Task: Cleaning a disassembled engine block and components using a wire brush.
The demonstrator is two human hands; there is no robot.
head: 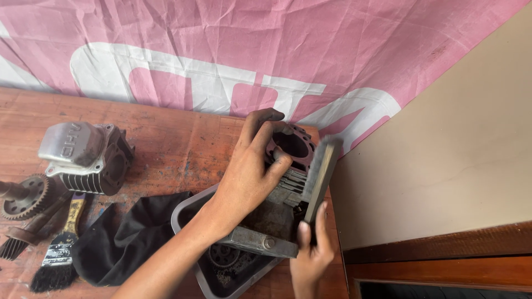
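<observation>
From my head camera: my left hand (249,171) grips a dark finned metal engine cylinder (291,166), tilted over a grey metal tray (185,213) so grime can drop in, while my right hand (310,254) closes on a flat wooden-handled brush (320,174) laid against the fins. A black cloth (127,238), black-bristled paintbrush (61,249) and silver cylinder head (86,158) rest nearby on the worn reddish wooden bench (177,144).

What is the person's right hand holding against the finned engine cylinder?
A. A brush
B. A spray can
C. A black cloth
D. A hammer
A: the right hand grips the handle of a brush, its bristles against the engine cylinder, which the left hand holds over the metal tray. The black cloth lies on the table.
</observation>
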